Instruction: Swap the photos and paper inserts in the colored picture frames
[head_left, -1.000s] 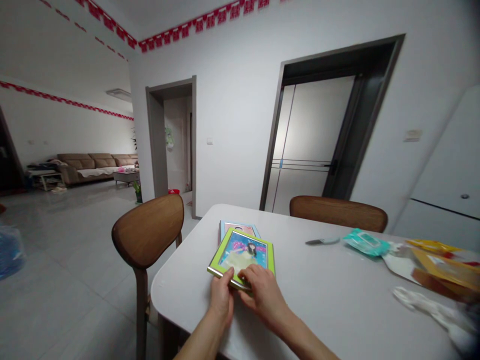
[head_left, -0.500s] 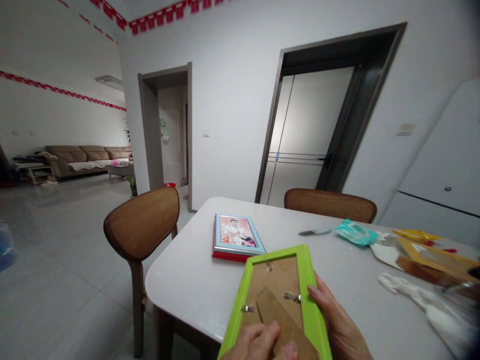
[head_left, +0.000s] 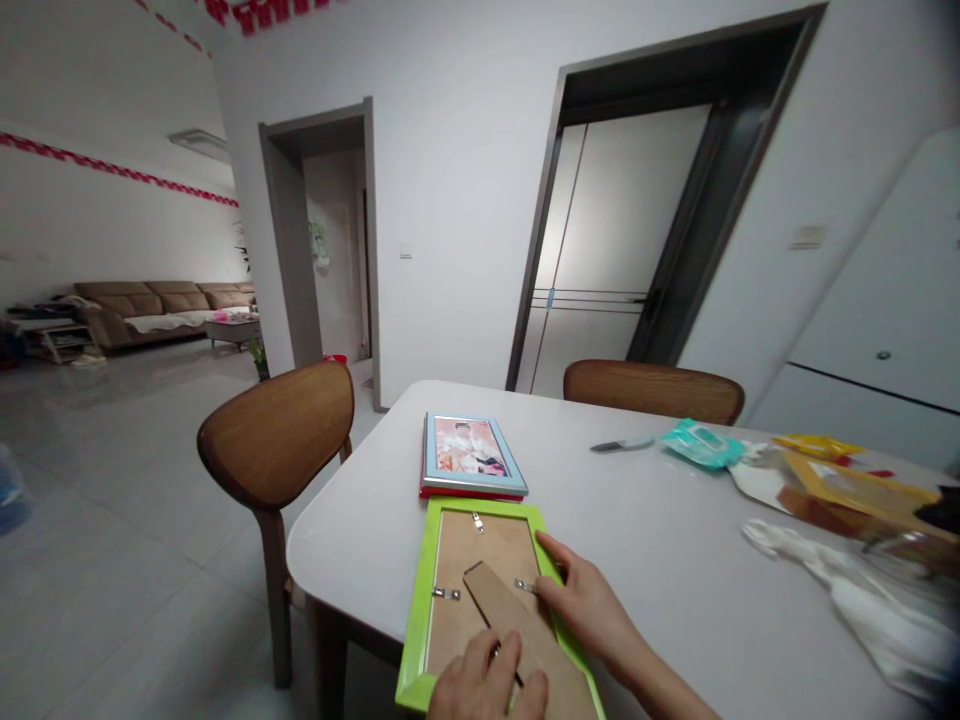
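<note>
A lime-green picture frame [head_left: 420, 570] lies face down, its brown backing board, metal clips and slanted support leg showing. My left hand [head_left: 480, 685] is on its lower part, with bent fingers pressed on the backing and the leg; its palm is cut off by the lower edge of the view. My right hand [head_left: 596, 610] grips the frame's right side, the thumb at the metal clip [head_left: 525, 585] and the index finger along the green border. Just beyond the frame's top edge sits a light-blue picture frame [head_left: 469, 450] with a pink photo, stacked on a red one [head_left: 450, 492].
On the white table [head_left: 660, 570] lie a knife [head_left: 622, 445], a teal wipes pack [head_left: 703, 443], yellow packaging [head_left: 862, 490] and a crumpled white cloth [head_left: 847, 590]. Wooden chairs stand at the left [head_left: 277, 430] and the far side [head_left: 652, 390].
The green frame has moved left and now lies flatter, close to the stacked frames. My right thumb has shifted from the frame's border to the right clip. My left hand stays on the backing.
</note>
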